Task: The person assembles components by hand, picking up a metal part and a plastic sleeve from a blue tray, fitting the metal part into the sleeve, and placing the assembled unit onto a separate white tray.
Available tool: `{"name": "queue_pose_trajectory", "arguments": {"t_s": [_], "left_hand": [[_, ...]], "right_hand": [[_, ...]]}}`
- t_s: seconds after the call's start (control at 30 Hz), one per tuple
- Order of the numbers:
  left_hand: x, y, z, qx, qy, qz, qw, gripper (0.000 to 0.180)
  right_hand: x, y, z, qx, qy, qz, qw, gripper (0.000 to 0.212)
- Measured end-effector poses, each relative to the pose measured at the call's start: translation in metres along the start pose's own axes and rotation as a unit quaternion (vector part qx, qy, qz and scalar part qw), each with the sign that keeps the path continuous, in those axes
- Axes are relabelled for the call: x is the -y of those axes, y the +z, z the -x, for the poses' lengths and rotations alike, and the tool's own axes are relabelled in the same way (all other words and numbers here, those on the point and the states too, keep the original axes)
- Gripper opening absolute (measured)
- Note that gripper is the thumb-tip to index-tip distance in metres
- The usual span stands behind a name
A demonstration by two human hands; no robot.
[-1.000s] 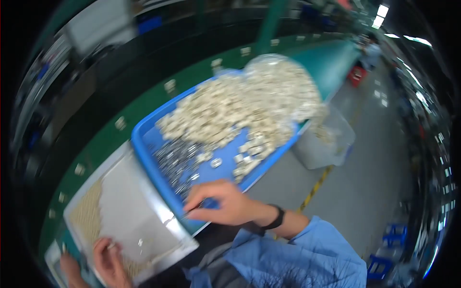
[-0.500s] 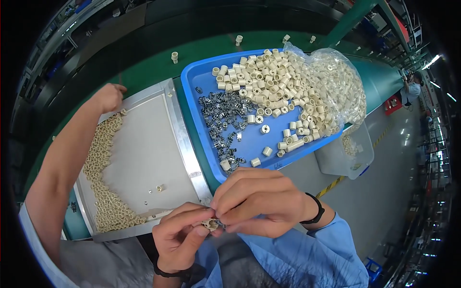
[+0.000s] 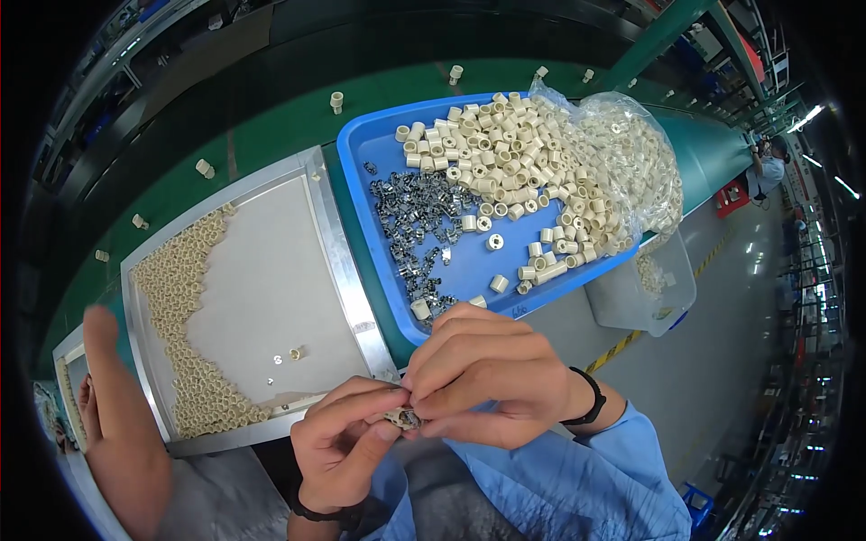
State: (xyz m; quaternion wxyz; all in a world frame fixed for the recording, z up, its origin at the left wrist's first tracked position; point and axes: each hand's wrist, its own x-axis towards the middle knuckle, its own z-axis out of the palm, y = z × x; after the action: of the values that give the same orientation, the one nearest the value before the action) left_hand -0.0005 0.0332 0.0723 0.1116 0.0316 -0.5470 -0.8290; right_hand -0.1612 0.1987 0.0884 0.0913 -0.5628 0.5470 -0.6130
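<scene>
My left hand [image 3: 347, 446] is closed on a small cream plastic sleeve [image 3: 397, 416], low in the middle of the view. Dark, shiny metal shows at the sleeve's right end. My right hand [image 3: 492, 379] has its fingers pinched together against that end; what lies between its fingertips is hidden. Just beyond both hands stands a blue tray [image 3: 365, 149]. Small silver metal clips [image 3: 415, 212] lie heaped in its left side, and loose cream plastic sleeves [image 3: 514, 144] fill its far and right parts.
Left of the blue tray, a metal-framed tray [image 3: 347, 279] holds packed rows of cream parts [image 3: 185, 288]. A co-worker's arm [image 3: 122, 415] is at the far left. Cream pieces stand on the green belt [image 3: 271, 135]. A bag of sleeves [image 3: 627, 153] rests on the blue tray's right; a clear bin [image 3: 622, 302] sits beyond.
The co-worker's arm has drawn back from the framed tray's far corner toward the lower left, uncovering belt pieces. My hands remain together, with the held sleeve slightly turned and more metal showing.
</scene>
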Motion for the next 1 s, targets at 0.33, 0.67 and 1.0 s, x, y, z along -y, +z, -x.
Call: {"name": "queue_pose_trajectory", "arguments": {"t_s": [0.33, 0.67, 1.0], "left_hand": [[0.002, 0.0, -0.003, 0.002, -0.005, -0.001, 1.0, 0.028], [0.003, 0.001, -0.003, -0.006, -0.001, -0.021, 1.0, 0.027], [0.049, -0.018, 0.001, -0.016, 0.006, 0.177, 0.984, 0.035]], "right_hand": [[0.001, -0.001, 0.003, -0.006, 0.0, 0.026, 1.0, 0.018], [0.001, 0.002, 0.006, -0.007, -0.008, 0.068, 0.998, 0.018], [-0.007, 0.021, 0.023, -0.044, -0.031, 0.167, 0.984, 0.028]]}}
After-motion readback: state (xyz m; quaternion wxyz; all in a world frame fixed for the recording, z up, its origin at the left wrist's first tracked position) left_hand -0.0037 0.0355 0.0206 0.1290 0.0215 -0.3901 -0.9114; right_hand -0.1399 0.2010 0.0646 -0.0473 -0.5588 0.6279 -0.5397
